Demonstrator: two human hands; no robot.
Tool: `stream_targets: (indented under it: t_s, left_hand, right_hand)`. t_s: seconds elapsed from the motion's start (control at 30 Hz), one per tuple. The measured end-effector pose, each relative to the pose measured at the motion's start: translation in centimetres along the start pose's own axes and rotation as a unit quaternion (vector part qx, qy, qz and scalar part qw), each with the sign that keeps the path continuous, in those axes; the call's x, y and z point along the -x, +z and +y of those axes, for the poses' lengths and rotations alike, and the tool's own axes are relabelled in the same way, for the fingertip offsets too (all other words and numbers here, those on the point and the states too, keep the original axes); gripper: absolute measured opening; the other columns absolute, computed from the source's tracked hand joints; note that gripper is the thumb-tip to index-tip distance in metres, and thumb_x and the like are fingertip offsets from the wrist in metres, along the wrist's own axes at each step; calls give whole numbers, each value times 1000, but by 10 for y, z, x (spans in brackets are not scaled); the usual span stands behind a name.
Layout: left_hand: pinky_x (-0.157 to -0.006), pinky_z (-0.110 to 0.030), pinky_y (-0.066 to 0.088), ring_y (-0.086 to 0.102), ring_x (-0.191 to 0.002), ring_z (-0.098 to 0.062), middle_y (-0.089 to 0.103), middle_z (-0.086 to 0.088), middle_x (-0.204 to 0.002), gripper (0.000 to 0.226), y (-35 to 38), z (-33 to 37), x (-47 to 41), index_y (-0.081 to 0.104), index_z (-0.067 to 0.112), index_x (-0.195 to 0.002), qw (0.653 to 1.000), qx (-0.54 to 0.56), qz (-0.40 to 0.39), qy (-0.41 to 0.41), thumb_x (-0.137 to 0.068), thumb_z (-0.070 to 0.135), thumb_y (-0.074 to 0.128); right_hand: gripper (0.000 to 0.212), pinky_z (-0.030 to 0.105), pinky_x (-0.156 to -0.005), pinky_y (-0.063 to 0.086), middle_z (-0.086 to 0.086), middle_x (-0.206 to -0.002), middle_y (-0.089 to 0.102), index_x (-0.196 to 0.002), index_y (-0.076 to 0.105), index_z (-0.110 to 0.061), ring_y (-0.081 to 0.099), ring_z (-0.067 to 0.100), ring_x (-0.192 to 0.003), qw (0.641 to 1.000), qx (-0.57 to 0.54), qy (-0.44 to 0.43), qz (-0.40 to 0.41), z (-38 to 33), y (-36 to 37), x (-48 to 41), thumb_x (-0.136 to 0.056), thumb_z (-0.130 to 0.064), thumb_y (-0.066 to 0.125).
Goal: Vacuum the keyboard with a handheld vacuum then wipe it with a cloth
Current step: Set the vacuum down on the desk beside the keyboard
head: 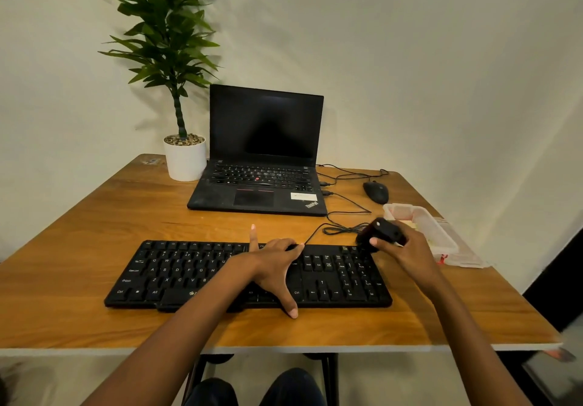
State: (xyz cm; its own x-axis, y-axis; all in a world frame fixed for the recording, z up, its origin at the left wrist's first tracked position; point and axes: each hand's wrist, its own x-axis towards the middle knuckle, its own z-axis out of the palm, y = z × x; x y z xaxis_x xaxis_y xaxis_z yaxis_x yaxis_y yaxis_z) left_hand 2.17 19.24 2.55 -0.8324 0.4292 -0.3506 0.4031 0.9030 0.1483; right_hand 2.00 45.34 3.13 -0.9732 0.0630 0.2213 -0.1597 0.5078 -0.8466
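The keyboard [189,276] is long, flat and of black plastic with small white letters. It lies across the lower middle of the frame on a bench [79,226] of glossy orange-brown wood with a pale front edge. The left hand [273,267] rests on its middle part, palm down, with the fingers straight and spread wide. The index finger stretches past the far edge and the thumb reaches over the near edge. This hand holds nothing, and the keys under the palm are hidden.

At the right end of the keyboard the right hand [402,249] grips the handheld vacuum [381,232], a small rounded black body with a pale dot on top. The fingers are curled round it and the thumb lies on its near side. Its lower end is dark against the dark keys; it seems to sit at the far corner of the number pad, but I cannot tell if it touches.

A thin black cable [342,230] lies in loops behind the keyboard. In the centre stands a matte, dusty black laptop [262,185], open, with a dark screen. Left of it is a white cylindrical pot [184,163] with pebbles and a green plant [167,33]. At the right are a black oval mouse [375,192] and a translucent plastic container [438,229], partly behind the right hand. What is inside it is pale and blurred.
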Motion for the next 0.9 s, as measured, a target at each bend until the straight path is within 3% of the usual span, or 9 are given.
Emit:
stream_targets:
  t_s: [0.07, 0.2, 0.37, 0.43, 0.5, 0.6, 0.73, 0.9]
  left_hand:
    - [-96, -64, -30, -16, -144, -21, -10, 1, -158, 123, 0, -2, -1, -10, 24, -150, 1000, 3, 0, 3, -66, 62, 72]
    - [-95, -63, -32, -15, -144, -20, -9, 1, -158, 126, 1, -4, -3, -11, 25, -150, 1000, 8, 5, 4, -64, 63, 73]
    - [-93, -64, -32, -16, -144, -20, -10, 2, -158, 126, 4, -6, -3, -13, 27, -149, 1000, 4, 14, 1, -64, 66, 71]
    - [-90, -60, -33, -20, -143, -23, -14, 1, -158, 123, 6, -4, -3, -13, 29, -149, 1000, 7, 18, 0, -65, 68, 69]
    - [-90, -59, -33, -24, -141, -25, -17, 1, -157, 115, 7, 3, -5, -11, 32, -149, 999, 16, 39, 3, -69, 70, 63]
    - [-93, -60, -32, -25, -141, -24, -14, 1, -158, 98, 5, 17, -9, -4, 32, -150, 996, 28, 87, 17, -78, 69, 52]
    - [-94, -61, -32, -19, -143, -23, -3, 2, -159, 83, 0, 41, -11, 8, 33, -150, 994, 35, 86, 61, -84, 63, 48]
    - [-96, -64, -30, -13, -144, -20, 9, 4, -158, 74, 1, 75, -19, 19, 33, -148, 988, 40, 87, 118, -86, 59, 50]
  right_hand:
    - [43, 10, -73, 40, -8, -106, 57, -117, 55, -16, 49, 8, -102, 1000, 13, -9, -16, 1, -7, 29, -78, -12, 70]
    - [38, 11, -66, 40, -15, -95, 59, -95, 58, -30, 52, 1, -90, 1000, 3, -3, -30, -1, -27, 84, -69, -7, 76]
    - [34, 20, -67, 43, -2, -92, 64, -95, 61, -20, 58, 15, -88, 991, -67, 6, 112, 11, -41, 111, -72, 1, 73]
    - [40, 21, -69, 48, 0, -100, 65, -99, 64, -21, 58, 14, -92, 990, -60, -9, 125, 20, -41, 109, -72, 7, 70]
    - [55, 24, -80, 51, -14, -111, 60, -101, 66, -36, 54, 6, -98, 995, -37, -24, 88, 32, -38, 104, -71, 10, 69]
    - [63, 24, -95, 42, -31, -123, 49, -102, 59, -49, 46, -4, -113, 1000, -7, -26, 12, 50, -36, 99, -70, 3, 73]
    - [62, 5, -91, 39, -35, -131, 44, -110, 59, -47, 35, -13, -126, 997, -5, -46, -64, 66, -45, 95, -70, -3, 75]
    - [81, -1, -89, 33, -42, -139, 26, -121, 40, -62, 21, -16, -131, 988, 69, -48, -132, 75, -58, 93, -73, -8, 75]
